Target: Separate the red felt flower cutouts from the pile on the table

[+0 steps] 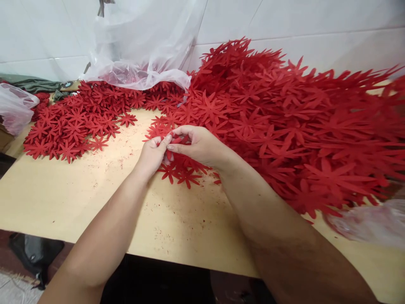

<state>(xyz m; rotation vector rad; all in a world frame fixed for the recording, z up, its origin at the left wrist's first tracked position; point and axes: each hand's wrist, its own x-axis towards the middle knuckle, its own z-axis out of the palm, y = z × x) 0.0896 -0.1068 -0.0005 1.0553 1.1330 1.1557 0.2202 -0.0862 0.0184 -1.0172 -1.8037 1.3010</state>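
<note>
Over the middle of the table, my left hand (153, 153) and my right hand (196, 145) meet, fingertips pinching a red flower cutout (169, 153) between them. Fingers cover most of that piece, so its full shape is hidden. Both hands are closed. Just below them lie a few flat red flower cutouts (189, 177) with long narrow petals. A tall heap of the same cutouts (265, 109) rises at the right, reaching close to my right hand and forearm. Another, lower heap of darker-looking red flowers (71, 126) spreads over the table's left side.
Behind the heaps, a translucent plastic bag (142, 46) hangs against the white tiled wall (300, 21). More plastic lies at the left edge (15, 105) and the right edge (373, 223). Small red scraps dot the wooden table (79, 202). A dark bag (34, 253) is below the table.
</note>
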